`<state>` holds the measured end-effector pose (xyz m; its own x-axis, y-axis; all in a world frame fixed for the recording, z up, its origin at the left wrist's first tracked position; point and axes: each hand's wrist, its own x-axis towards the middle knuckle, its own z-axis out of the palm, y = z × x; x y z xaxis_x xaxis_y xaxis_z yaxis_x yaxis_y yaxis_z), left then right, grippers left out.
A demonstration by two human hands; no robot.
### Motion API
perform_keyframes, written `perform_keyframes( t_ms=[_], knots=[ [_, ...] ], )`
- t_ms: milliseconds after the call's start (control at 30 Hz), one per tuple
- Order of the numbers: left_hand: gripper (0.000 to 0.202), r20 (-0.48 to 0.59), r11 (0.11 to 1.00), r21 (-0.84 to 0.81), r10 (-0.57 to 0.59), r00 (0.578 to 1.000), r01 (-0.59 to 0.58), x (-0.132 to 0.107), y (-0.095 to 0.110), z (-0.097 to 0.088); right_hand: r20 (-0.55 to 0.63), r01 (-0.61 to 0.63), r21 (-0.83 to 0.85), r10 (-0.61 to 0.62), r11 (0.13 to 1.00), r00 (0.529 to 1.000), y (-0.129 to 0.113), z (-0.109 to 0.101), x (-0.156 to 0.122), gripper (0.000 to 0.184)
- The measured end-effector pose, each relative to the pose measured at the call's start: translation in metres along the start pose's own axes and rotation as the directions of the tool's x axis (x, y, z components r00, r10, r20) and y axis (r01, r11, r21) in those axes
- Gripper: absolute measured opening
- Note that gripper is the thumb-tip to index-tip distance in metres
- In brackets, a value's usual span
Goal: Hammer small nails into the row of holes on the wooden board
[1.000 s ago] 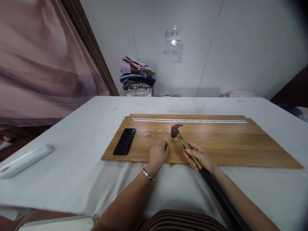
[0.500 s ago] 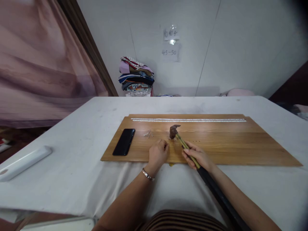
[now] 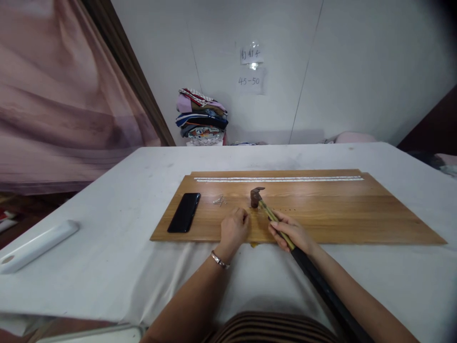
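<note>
Brown wood board [image 3: 339, 216] lies flat on the white surface [image 3: 107, 267], long side running left to right across the person's front. Only the head view to go on.

Right hand [image 3: 291, 232]: wrapped round the hammer [image 3: 307, 268], on the yellow part of its handle [image 3: 267, 211], well up from the butt. Grip looks firm. Black length trails back along the inner side of the right forearm [image 3: 346, 281]. Long axis is diagonal: hammer head [image 3: 255, 196] forward and left of that grip, butt back and right. Striking face down, claw [image 3: 261, 189] on top. Can't make out if the face meets anything or sits just above the wood.

Left hand [image 3: 233, 227]: fingers curled, over the board's near half; no way to see whether something is pinched in there. Key relation, I'd say: hammer head is just ahead and right of the left fingertips, nearer to them than to the right fingers. Not much knuckle clearance, in my judgement.

Around: loose nails [image 3: 219, 200] ahead-left of the left fist, black phone [image 3: 184, 213] further left, row of dark dots [image 3: 290, 210] ahead of the right grip, two white strips [image 3: 257, 180] near the far edge.
</note>
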<state>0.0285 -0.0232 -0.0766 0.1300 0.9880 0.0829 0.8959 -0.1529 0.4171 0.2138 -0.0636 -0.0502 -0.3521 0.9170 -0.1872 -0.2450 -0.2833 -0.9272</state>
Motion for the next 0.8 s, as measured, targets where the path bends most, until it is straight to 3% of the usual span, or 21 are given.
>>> perform_keyframes(
  t_ms=[267, 567, 800],
  knots=[
    [0.017, -0.003, 1.0, 0.006, 0.017, 1.0, -0.017, -0.0004, 0.0024, -0.0029, 0.024, 0.058, 0.01, -0.058, 0.998, 0.998, -0.0044, -0.0009, -0.004, 0.045],
    [0.018, -0.028, 0.999, -0.002, 0.038, 0.999, -0.038, 0.0002, -0.001, 0.0008, -0.027, -0.01, -0.006, 0.01, 1.0, 1.0, -0.0024, 0.0021, 0.0001, 0.055],
    [0.017, -0.025, 1.0, 0.006, 0.028, 0.999, -0.028, -0.0001, 0.0003, -0.0012, -0.006, 0.029, 0.006, -0.029, 1.0, 1.0, -0.0025, 0.0, -0.0005, 0.054]
  ],
)
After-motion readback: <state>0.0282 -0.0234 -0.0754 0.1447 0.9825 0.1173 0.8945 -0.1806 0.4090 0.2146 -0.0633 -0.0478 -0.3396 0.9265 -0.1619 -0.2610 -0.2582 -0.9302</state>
